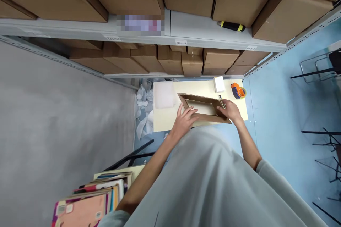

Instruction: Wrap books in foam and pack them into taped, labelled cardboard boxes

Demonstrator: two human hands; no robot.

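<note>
An open cardboard box (209, 117) lies on the pale yellow tabletop (162, 122), its open side facing up and its long side running left to right. At its left front corner rests my left hand (183, 120), fingers stretched over the edge and slightly apart. My right hand (229, 110) grips the right end wall, the thumb on the inner side. Just behind the right hand sits a small dark and shiny object that I cannot make out. Behind the box stand a small white box (219, 84) and an orange and blue tape dispenser (237, 91).
White foam sheets (164, 95) lie at the table's left, with crumpled wrapping (144, 113) beyond. Overhead, a grey metal shelf (197, 39) holds several cartons and a yellow-black utility knife (232, 26). Stacked books (85, 207) stand lower left; black chair legs (319, 132) show right.
</note>
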